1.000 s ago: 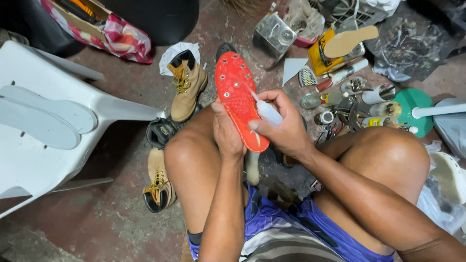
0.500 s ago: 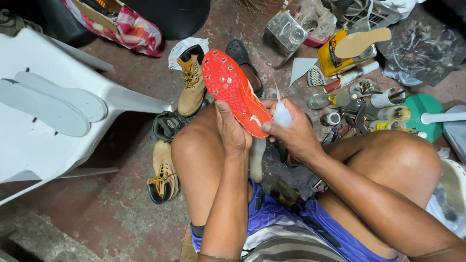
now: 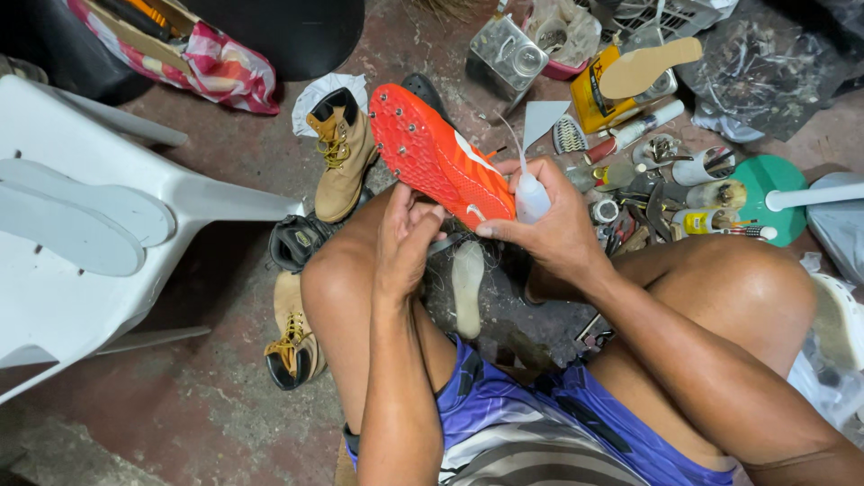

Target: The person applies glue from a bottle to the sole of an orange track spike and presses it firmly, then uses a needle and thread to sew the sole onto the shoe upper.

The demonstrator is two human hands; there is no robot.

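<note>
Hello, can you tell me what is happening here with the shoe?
A seated person holds an orange spiked shoe sole-up over the knees. The left hand supports it from below, while the right hand grips a small white squeeze bottle, its thin nozzle pointing up beside the shoe's edge. On the floor lie tan boots, a white plastic chair bearing grey insoles, and many tools and tins.
</note>
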